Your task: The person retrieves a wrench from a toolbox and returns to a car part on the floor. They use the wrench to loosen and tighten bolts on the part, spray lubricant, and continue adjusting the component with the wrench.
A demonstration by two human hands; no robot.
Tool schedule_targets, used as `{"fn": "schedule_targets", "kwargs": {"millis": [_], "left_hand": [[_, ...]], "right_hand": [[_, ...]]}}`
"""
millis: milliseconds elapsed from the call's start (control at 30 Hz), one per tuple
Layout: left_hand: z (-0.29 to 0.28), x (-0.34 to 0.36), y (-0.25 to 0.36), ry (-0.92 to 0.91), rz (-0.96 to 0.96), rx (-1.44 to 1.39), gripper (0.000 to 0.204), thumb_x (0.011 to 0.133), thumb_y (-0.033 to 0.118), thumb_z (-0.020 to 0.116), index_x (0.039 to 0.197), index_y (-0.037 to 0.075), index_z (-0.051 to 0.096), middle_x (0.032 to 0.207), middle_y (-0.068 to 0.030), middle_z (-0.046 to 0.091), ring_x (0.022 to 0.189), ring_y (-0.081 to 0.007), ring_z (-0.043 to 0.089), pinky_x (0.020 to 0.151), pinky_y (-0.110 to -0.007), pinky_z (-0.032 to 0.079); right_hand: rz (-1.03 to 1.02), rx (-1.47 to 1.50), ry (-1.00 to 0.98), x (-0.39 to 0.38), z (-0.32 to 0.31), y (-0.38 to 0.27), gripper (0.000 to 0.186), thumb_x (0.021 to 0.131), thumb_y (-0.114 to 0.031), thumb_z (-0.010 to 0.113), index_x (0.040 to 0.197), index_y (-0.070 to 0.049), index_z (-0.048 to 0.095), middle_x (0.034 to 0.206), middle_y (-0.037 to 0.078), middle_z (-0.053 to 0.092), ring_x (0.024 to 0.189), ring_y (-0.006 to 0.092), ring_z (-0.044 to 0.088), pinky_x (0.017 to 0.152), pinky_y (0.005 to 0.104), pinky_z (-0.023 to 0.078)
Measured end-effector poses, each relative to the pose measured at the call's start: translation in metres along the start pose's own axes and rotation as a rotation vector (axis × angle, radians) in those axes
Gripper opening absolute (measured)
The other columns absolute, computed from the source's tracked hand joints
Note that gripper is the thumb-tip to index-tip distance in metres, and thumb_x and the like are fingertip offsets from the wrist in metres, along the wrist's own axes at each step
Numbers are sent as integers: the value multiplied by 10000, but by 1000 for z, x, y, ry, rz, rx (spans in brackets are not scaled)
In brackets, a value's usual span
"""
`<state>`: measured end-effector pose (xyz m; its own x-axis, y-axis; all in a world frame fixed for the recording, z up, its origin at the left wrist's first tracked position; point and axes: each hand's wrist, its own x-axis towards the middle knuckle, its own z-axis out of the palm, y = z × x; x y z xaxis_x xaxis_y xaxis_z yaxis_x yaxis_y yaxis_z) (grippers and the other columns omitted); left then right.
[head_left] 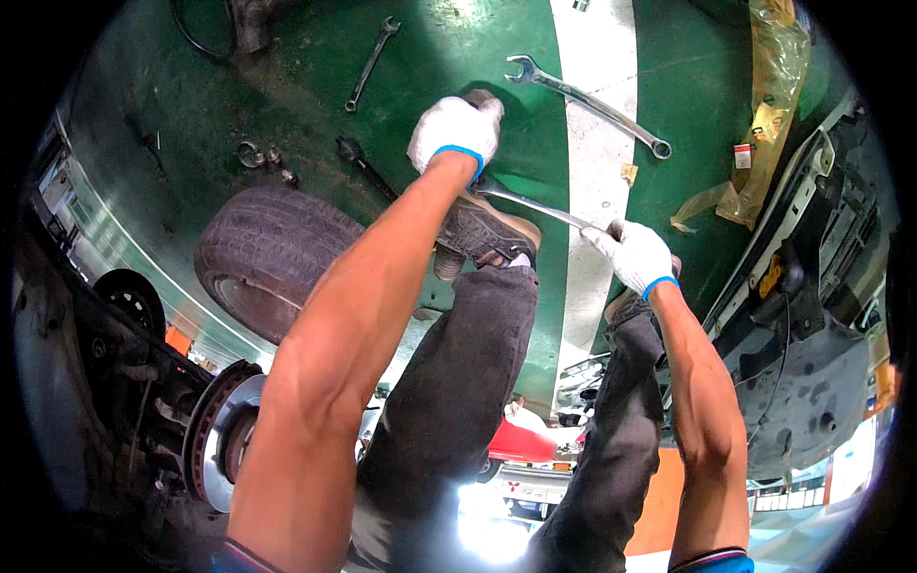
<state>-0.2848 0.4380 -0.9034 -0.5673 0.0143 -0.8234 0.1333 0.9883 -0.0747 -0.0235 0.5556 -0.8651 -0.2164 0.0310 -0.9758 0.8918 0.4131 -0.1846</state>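
My left hand [454, 134], in a white glove with blue cuff, is curled closed above my dark shoe [478, 229]; what it grips is hidden. A black jointed rod [363, 167] lies just left of it. My right hand [630, 256], gloved the same way, grips a long silver wrench [535, 205], whose far end reaches toward the shoe below my left hand. A large open-end combination wrench [602, 110] lies across the white floor stripe, and a smaller wrench [373, 62] rests on the green floor.
A loose tyre [267, 224] lies at left, near small metal parts [267, 158]. A brake disc [215, 439] on a car's underside is at lower left. A dark bumper panel [802, 363] stands at right, beside plastic wrapping [769, 105]. A red vehicle [516, 444] is below.
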Motion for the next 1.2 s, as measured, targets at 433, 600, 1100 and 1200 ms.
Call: {"fn": "schedule_targets", "kwargs": {"millis": [433, 600, 1100, 1200], "left_hand": [[-12, 10, -3, -109, 83, 64, 641, 828, 609, 629, 1125, 55, 754, 1224, -241, 685, 1148, -384, 665, 963, -461, 534], [-22, -18, -16, 11, 66, -119, 772, 825, 632, 664, 1244, -17, 652, 1235, -245, 683, 1168, -368, 658, 1003, -440, 505], [82, -298, -209, 8, -349, -1209, 460, 945, 296, 688, 1256, -27, 586, 1042, -94, 653, 888, -165, 631, 775, -324, 548], [166, -239, -188, -37, -127, -1083, 527, 938, 341, 692, 1287, -38, 582, 1124, -143, 680, 964, -226, 669, 866, -345, 549]], "right_hand": [[54, 36, 29, -25, 4, -12, 682, 883, -681, 583, 1015, -27, 730, 950, 244, 728, 937, 406, 706, 834, 471, 535], [-254, -166, 177, 12, 24, 38, 307, 954, -319, 583, 1179, -122, 653, 1148, 187, 689, 1049, 387, 663, 901, 489, 528], [-200, -301, 178, 20, 85, 32, 324, 972, -254, 451, 1191, -76, 610, 1120, 267, 687, 1046, 447, 670, 909, 551, 511], [-557, -439, 403, 53, 137, 64, 290, 944, -206, 497, 1164, -53, 610, 1086, 287, 681, 1000, 480, 659, 879, 571, 501]]}}
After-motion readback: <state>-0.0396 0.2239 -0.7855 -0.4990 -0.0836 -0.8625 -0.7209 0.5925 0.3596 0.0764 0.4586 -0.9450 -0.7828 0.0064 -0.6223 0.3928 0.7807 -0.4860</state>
